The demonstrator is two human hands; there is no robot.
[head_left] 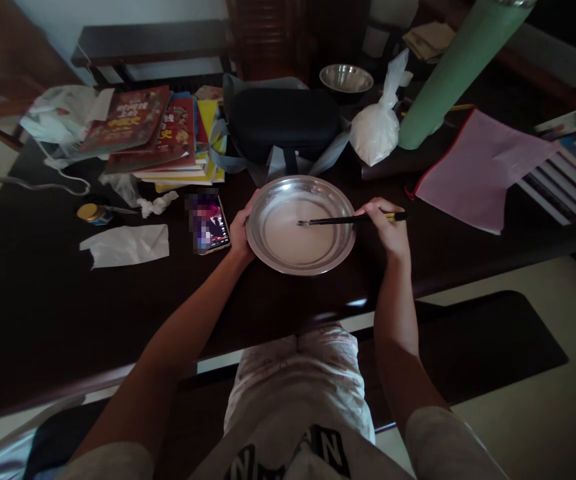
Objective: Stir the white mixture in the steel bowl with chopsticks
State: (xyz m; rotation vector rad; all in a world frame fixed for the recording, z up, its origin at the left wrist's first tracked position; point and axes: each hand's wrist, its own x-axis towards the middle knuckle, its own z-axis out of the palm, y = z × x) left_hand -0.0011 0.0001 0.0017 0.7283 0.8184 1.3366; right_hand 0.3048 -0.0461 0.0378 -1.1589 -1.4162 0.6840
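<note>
A round metal bowl (301, 265) on the dark table holds a pale, whitish liquid (293, 243). My left hand (241, 230) grips the bowl's left rim, its fingers partly hidden behind the bowl. My right hand (387, 223) is closed around a pair of dark chopsticks (341, 219) with yellowish marks near the back end. Their tips reach into the bowl and touch the liquid near its middle. Just left of my left hand lies a phone (211, 223) with a lit screen. Beyond the bowl stands a knotted plastic bag of white powder (375, 130).
Books (158, 133) are stacked at the back left, beside a black case (285, 120). A tall green bottle (461, 77) and a pink mesh pouch (483, 170) are at the right. Tissue (125, 245) and a small jar (94, 213) lie at the left. Another metal bowl (347, 79) sits behind.
</note>
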